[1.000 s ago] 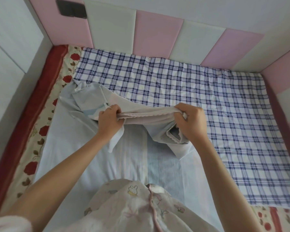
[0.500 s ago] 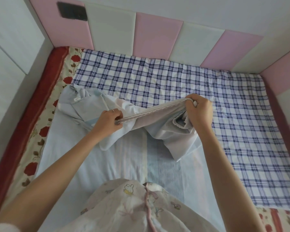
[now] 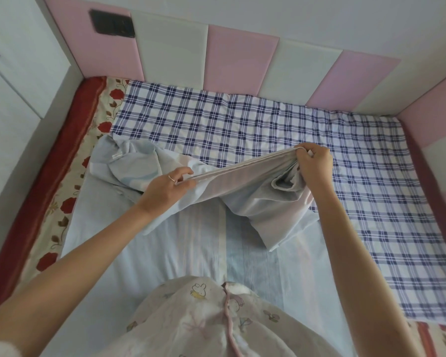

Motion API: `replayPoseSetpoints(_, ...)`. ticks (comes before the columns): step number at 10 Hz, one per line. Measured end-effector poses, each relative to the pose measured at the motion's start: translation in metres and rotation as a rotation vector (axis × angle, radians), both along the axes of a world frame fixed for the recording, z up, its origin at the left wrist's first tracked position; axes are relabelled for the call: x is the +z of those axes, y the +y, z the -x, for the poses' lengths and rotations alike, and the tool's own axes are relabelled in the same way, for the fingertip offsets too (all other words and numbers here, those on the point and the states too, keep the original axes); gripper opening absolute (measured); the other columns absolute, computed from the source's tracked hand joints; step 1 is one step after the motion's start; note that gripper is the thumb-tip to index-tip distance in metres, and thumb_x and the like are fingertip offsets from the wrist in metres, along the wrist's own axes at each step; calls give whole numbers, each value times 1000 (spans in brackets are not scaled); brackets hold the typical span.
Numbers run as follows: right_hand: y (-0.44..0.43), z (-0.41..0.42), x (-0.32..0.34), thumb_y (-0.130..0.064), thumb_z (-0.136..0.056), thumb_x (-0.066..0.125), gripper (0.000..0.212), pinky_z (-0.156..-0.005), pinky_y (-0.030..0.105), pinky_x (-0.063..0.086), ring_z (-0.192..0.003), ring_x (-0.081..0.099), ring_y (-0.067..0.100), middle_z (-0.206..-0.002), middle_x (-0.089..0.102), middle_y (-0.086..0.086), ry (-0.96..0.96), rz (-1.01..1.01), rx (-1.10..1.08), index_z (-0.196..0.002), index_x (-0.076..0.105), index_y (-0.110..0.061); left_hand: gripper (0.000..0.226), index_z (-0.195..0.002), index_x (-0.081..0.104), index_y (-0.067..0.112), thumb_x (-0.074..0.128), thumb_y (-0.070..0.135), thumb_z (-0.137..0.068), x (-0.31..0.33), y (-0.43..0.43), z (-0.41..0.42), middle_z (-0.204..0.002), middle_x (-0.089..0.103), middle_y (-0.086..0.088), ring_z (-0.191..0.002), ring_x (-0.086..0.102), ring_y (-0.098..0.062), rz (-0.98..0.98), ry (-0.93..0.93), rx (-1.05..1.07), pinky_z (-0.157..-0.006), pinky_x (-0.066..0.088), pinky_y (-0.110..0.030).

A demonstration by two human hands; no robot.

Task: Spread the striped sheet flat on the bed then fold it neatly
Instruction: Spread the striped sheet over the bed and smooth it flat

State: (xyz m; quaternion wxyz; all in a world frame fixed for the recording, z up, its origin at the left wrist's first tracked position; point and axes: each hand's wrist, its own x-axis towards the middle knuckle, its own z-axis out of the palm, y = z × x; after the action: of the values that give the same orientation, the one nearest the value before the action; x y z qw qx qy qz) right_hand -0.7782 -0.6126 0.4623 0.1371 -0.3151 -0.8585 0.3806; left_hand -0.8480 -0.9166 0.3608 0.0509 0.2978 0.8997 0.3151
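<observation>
The pale blue striped sheet lies over the near left part of the bed, its far part bunched and lifted. My left hand pinches the sheet's hemmed edge near the middle. My right hand grips the same edge farther right and higher, so the edge runs taut between them. Loose folds hang below my right hand. A crumpled corner of the sheet rests at the far left.
A blue-and-white checked cover spreads over the bed's far and right parts. A floral mattress with a red border shows at the left. Padded pink and white wall panels enclose the bed. A white cabinet stands left.
My right hand has moved right and farther away with the sheet's edge, while my left hand stayed near the middle. The edge between them has drawn out longer and tauter.
</observation>
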Motion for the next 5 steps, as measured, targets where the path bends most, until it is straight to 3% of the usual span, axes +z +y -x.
replayPoseSetpoints(1,2,-2,3,-10,-86,46,28,-59,32,41,-63,50,23,-67,58,8,12,26,-27,-72,63,-27,13,-103,53,30,52,29,-90,-23,-2,14,-103,51,6,-69,58,-15,-37,634,-142,-58,50,-27)
replayPoseSetpoints(2,2,-5,6,-9,-87,45,32,-61,31,40,-66,50,22,-72,59,10,30,44,-23,-70,62,-31,30,-108,53,19,57,4,-82,-27,-2,18,-117,43,-5,-60,56,-19,-105,596,-224,-41,46,-25)
replayPoseSetpoints(3,4,-7,7,-7,-87,46,26,-58,30,41,-61,49,21,-66,58,6,45,67,-10,-82,69,-20,38,-109,55,19,65,-1,-78,-22,2,20,-119,46,-7,-59,54,-17,-149,537,-185,-41,46,-25)
replayPoseSetpoints(4,3,-7,8,-6,-87,46,25,-50,23,39,-53,47,12,-60,55,-1,70,83,-10,-83,69,-16,13,-91,67,15,56,12,-85,-22,4,18,-116,57,-9,-57,56,-18,-98,499,-206,-40,42,-24)
replayPoseSetpoints(5,3,-4,10,-6,-87,47,25,-48,21,39,-52,46,10,-59,55,-2,84,88,-19,-80,67,-19,19,-78,69,10,53,18,-83,-25,10,17,-99,67,-8,-68,61,-19,-59,491,-203,-52,47,-28)
